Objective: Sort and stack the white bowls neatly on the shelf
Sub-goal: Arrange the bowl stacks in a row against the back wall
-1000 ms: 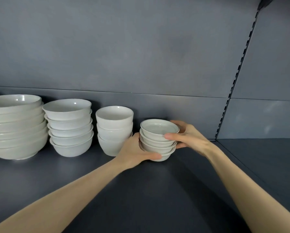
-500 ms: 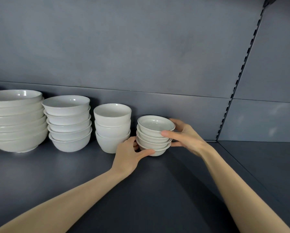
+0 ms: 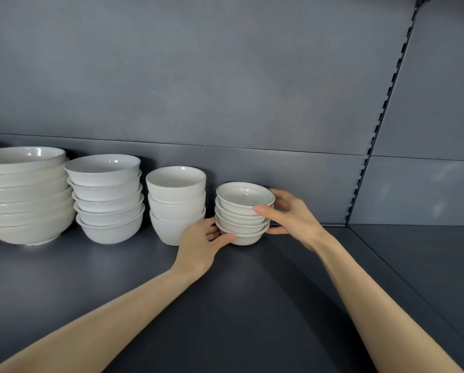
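Four stacks of white bowls stand in a row along the far edge of a dark grey shelf (image 3: 252,305), close to the grey back panel (image 3: 225,76). Far left: stack of large bowls (image 3: 23,195), cut off by the frame edge, about six high. Next to its right: stack of medium bowls (image 3: 108,197), five visible, just beside the large stack. Then a stack of deep cups-like bowls (image 3: 175,200), three high. Rightmost: stack of small bowls (image 3: 243,211), about four high, each with a thin dark line at the rim, resting on the shelf just right of the deep stack. Left hand (image 3: 198,249) reaches in from the near left; thumb lies against the lowest small bowl at its near side, the other fingers are tucked in the gap between the deep stack and the small stack. Right hand (image 3: 292,219) reaches in from the near right, cupped around the right side of the small stack; thumb tip touches the near wall of the top bowl, fingers curve behind the far right side. Both hands are thus closed loosely on the small stack from opposite sides. A slotted upright rail (image 3: 381,111) runs up the back panel at right. Shelf surface right of the small stack is bare grey.
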### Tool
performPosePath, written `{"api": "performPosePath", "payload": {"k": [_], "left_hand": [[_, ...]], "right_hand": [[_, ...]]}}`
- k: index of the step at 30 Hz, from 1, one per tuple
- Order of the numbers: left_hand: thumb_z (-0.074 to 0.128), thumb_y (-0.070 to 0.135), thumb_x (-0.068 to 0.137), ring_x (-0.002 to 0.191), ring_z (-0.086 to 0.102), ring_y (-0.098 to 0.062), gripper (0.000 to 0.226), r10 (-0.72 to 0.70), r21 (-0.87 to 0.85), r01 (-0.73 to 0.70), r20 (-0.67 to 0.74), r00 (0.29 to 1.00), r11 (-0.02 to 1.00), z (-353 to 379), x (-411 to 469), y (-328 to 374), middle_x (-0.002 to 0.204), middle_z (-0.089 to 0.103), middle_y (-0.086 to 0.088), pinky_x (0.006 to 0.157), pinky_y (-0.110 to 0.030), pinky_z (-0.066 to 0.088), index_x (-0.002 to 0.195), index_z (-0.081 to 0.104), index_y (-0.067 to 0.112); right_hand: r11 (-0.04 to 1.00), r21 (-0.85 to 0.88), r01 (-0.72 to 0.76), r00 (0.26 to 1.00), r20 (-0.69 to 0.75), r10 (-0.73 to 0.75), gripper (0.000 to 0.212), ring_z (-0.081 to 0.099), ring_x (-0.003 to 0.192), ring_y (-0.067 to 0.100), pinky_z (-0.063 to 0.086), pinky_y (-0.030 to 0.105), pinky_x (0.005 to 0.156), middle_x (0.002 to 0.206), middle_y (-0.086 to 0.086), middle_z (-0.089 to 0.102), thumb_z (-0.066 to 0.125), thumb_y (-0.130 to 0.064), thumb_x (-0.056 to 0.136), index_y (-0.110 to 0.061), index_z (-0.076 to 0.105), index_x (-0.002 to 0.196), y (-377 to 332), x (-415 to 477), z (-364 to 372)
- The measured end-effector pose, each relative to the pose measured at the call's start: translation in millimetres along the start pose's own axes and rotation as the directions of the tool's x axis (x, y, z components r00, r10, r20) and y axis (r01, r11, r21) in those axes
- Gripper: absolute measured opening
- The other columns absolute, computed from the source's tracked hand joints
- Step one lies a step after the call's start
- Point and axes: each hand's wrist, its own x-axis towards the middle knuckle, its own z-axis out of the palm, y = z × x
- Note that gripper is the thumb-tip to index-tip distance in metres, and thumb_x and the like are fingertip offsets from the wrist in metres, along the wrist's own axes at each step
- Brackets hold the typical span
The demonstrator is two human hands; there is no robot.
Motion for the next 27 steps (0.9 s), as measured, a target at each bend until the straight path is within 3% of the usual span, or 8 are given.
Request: {"api": "performPosePath", "payload": {"k": [5, 15, 23, 27], "left_hand": [[0.074, 0.008, 0.08, 0.073, 0.06, 0.019, 0.038, -0.01, -0.06, 0.01, 0.001, 1.0, 0.998, 0, 0, 0, 0.083, 0.061, 0.025, 0.067, 0.0, 0.043, 0.082, 0.055, 0.04], [0.074, 0.015, 0.082, 0.105, 0.061, -0.015, 0.032, -0.067, -0.062, 0.065, -0.034, 0.997, 0.996, -2, 0, 2, 0.093, 0.059, 0.019, 0.071, -0.009, 0.046, 0.096, 0.054, 0.035], [0.073, 0.017, 0.083, 0.108, 0.057, -0.009, 0.039, -0.127, 0.007, 0.127, -0.033, 0.991, 0.992, -3, -2, 9, 0.107, 0.063, 0.006, 0.065, -0.004, 0.045, 0.12, 0.06, 0.018], [0.069, 0.02, 0.086, 0.112, 0.053, -0.006, 0.042, -0.146, 0.087, 0.144, 0.007, 0.989, 0.986, -7, -3, 15, 0.116, 0.061, 0.005, 0.084, -0.014, 0.039, 0.126, 0.056, 0.017]], "right_hand": [[1.0, -0.031, -0.002, 0.999, -0.036, 0.001, 0.061, 0.063, 0.108, 0.014, 0.059, 0.041, 0.082, 0.12, -0.002, 0.062, 0.078, -0.029, 0.078, -0.02, 0.05, 0.13, 1, 1, 2], [0.998, -0.061, 0.007, 0.999, -0.045, -0.009, 0.064, 0.062, 0.108, 0.011, 0.06, 0.038, 0.081, 0.121, -0.004, 0.06, 0.078, -0.032, 0.077, -0.019, 0.048, 0.132, 2, 1, 3], [0.992, -0.122, -0.012, 1.0, -0.022, 0.009, 0.063, 0.059, 0.113, 0.011, 0.057, 0.04, 0.088, 0.126, -0.005, 0.058, 0.076, -0.037, 0.079, -0.024, 0.045, 0.132, -4, -4, 2], [0.963, -0.267, -0.036, 0.999, 0.02, 0.043, 0.061, 0.056, 0.111, 0.009, 0.054, 0.031, 0.084, 0.126, -0.007, 0.056, 0.071, -0.045, 0.081, -0.027, 0.044, 0.133, -17, -12, -1]]}}
